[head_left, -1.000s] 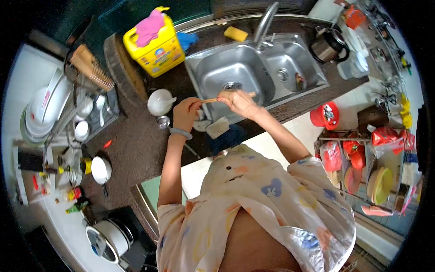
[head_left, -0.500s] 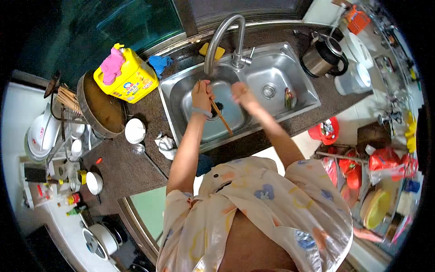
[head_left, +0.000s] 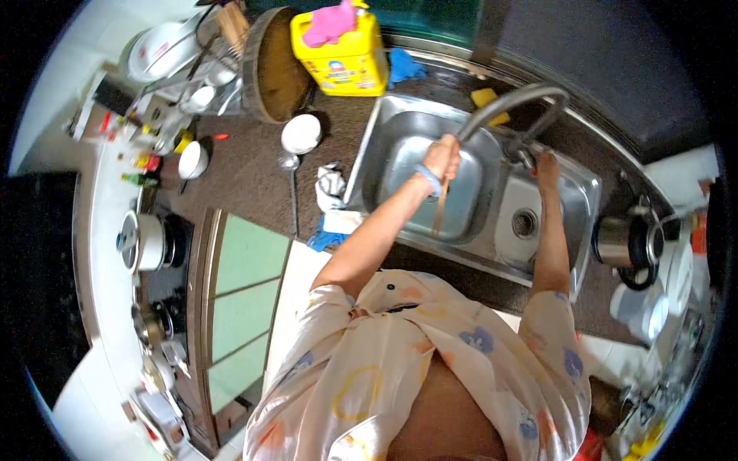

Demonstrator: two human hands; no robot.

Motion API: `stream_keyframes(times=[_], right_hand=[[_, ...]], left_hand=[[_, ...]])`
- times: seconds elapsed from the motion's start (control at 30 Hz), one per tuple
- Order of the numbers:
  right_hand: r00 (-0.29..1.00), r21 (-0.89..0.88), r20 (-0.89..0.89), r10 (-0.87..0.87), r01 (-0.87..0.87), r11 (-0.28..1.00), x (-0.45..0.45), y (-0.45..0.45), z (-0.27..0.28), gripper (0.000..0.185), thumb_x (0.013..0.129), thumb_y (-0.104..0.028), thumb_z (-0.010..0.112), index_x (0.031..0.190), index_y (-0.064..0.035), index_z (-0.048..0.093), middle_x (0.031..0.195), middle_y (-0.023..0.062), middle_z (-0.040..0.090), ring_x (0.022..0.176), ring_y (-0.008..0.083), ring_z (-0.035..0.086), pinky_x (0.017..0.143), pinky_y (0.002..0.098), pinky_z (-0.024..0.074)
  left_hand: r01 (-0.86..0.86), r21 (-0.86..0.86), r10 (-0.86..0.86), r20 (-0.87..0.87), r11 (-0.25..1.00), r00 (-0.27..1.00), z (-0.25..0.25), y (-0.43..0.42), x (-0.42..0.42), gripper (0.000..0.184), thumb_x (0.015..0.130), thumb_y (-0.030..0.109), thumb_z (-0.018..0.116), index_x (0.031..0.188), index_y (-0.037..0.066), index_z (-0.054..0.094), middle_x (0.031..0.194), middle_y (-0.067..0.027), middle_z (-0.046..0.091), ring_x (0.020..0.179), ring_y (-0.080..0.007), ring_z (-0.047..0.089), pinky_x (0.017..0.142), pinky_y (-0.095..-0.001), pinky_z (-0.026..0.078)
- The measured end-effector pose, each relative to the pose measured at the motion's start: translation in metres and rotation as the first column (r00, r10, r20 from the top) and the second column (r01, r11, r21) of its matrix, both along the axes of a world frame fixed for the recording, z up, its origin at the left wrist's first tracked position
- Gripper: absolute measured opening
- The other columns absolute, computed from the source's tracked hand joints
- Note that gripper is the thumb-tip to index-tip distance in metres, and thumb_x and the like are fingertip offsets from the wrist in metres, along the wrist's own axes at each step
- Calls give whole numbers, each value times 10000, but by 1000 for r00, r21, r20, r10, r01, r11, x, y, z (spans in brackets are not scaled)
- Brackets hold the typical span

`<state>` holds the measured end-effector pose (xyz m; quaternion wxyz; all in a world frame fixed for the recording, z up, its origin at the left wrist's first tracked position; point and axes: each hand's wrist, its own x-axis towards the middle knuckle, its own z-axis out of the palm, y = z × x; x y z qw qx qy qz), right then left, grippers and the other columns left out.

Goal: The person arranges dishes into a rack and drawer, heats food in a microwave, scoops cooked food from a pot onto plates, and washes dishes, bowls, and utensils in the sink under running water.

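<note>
My left hand (head_left: 441, 158) is closed around a pair of wooden chopsticks (head_left: 440, 211), which point down into the left basin of the steel double sink (head_left: 367, 160). That hand is just below the mouth of the curved faucet (head_left: 530, 94). My right hand (head_left: 546, 169) is at the faucet handle (head_left: 527, 159), with its fingers closed on it; the fingertips are partly hidden. The right basin, with its round drain (head_left: 525, 223), lies beside my right forearm.
A yellow jug (head_left: 338, 65) with a pink cloth stands behind the sink's left side. Left of the sink are a white bowl (head_left: 300, 134), a ladle (head_left: 292, 192) and a crumpled cloth (head_left: 330, 187). A steel kettle (head_left: 619, 240) stands on the right.
My right hand has moved from above the sink's middle to the faucet handle. My left hand still holds the chopsticks under the faucet. The view has turned and shifted.
</note>
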<state>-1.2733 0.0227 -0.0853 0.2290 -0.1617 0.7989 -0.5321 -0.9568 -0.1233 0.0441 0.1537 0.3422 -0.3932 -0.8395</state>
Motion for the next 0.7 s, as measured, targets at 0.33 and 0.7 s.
stream_keyframes(times=[0.33, 0.7], right_hand=[[969, -154, -159, -187, 163, 975, 36, -2, 8, 328, 927, -284, 451, 904, 22, 568, 648, 79, 554, 441, 152, 517, 410, 305, 452], [877, -343, -272, -396, 296, 892, 88, -5, 32, 181, 853, -118, 568, 984, -6, 515, 861, 82, 544, 748, 171, 526, 690, 293, 441]], left_hand=[[-24, -14, 22, -140, 1000, 990, -2, -4, -17, 113, 956, 154, 494, 969, 89, 586, 611, 47, 418, 503, -54, 357, 438, -216, 299], [56, 26, -57, 20, 998, 998, -1, -1, -23, 434, 984, 442, 379, 715, 122, 497, 527, 68, 348, 419, -62, 269, 372, -235, 201]])
